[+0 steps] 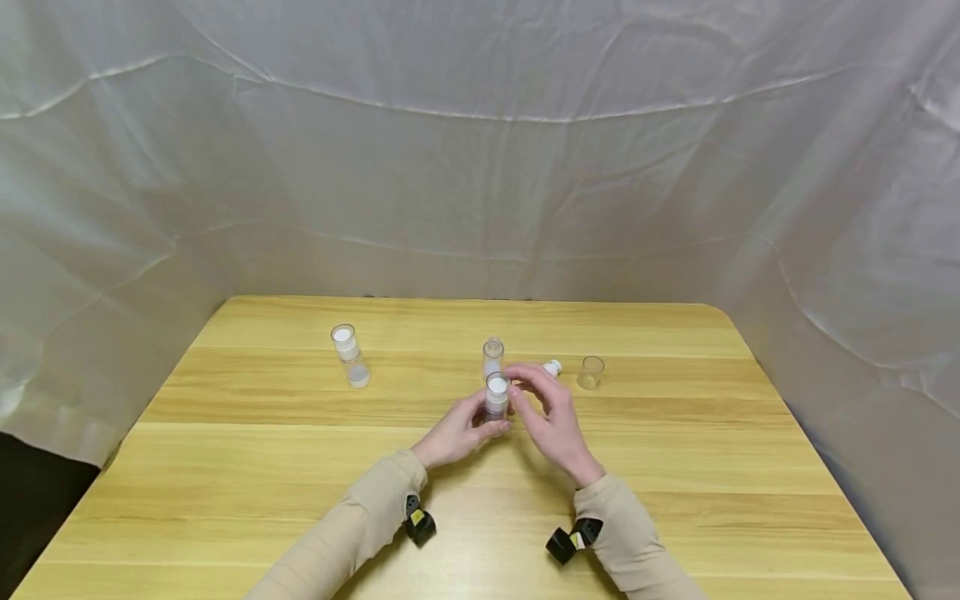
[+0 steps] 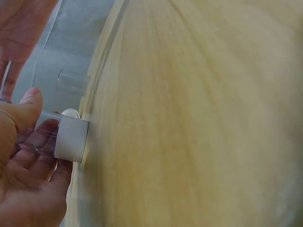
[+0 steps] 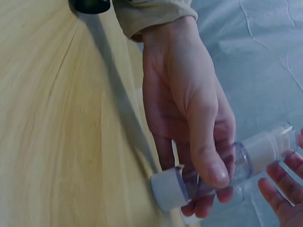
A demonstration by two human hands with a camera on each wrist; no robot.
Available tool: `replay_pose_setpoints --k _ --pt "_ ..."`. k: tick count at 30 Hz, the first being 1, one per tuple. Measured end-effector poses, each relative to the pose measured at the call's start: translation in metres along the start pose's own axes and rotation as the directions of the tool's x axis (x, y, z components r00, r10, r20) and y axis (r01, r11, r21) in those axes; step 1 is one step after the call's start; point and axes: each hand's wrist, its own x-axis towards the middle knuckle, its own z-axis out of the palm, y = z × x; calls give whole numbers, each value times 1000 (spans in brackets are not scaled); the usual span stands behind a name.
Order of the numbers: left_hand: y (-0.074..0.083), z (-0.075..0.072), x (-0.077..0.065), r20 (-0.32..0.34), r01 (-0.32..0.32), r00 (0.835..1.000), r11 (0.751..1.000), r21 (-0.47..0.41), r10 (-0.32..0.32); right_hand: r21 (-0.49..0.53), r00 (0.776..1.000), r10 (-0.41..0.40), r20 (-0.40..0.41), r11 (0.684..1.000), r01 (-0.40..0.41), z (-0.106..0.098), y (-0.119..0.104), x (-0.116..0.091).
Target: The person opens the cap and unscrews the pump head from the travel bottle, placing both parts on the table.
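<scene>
My left hand (image 1: pixel 456 433) grips the transparent body of a small pump bottle, which stands upright in it. In the left wrist view its white base (image 2: pixel 72 139) points to the table. A white collar (image 3: pixel 262 150) sits at the upper end under a clear cap (image 3: pixel 285 134). My right hand (image 1: pixel 553 421) is beside that cap, its fingers spread and fingertips close to the rim. Directly behind stands another clear bottle (image 1: pixel 492 354), without a white collar. A white pump head (image 1: pixel 552 367) lies partly hidden behind my right hand.
A loose clear cap (image 1: pixel 591 373) stands to the right of the pump head. Farther left is a similar capped bottle (image 1: pixel 350 356) with a white collar. Grey sheeting (image 1: pixel 480 192) hangs around the back and sides of the wooden table (image 1: pixel 262 483).
</scene>
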Motion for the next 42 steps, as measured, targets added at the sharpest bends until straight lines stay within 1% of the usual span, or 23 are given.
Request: replay_pose_setpoints --k 6,14,17,21,27,30,32,37,42 --pt "0 0 -1 -2 -14 1000 999 42 14 -97 998 -40 42 994 44 6 -8 1" --pt "-1 0 -2 -12 -29 999 997 76 30 -78 989 -107 105 990 116 14 -16 2" --pt "-2 0 -3 -13 -21 1000 996 81 22 -91 984 -134 119 985 145 17 -16 2" --pt "-2 0 -3 -8 -18 1000 997 71 18 -120 983 -130 132 982 146 18 -15 0" --pt "-4 0 -3 -19 -47 999 995 89 49 -144 978 -157 134 974 176 21 -16 0" --pt "-5 0 -2 -35 -38 999 994 100 42 -166 976 -164 144 968 187 22 -18 1" --pt "-5 1 -2 -41 -17 999 995 103 21 -178 976 -154 152 967 180 22 -18 0" --pt "-4 2 -2 -33 19 999 998 59 -17 -197 975 -138 172 965 172 23 -19 -1" --pt "-3 2 -3 -43 22 999 999 46 -20 -197 976 -133 172 966 166 24 -19 -2"
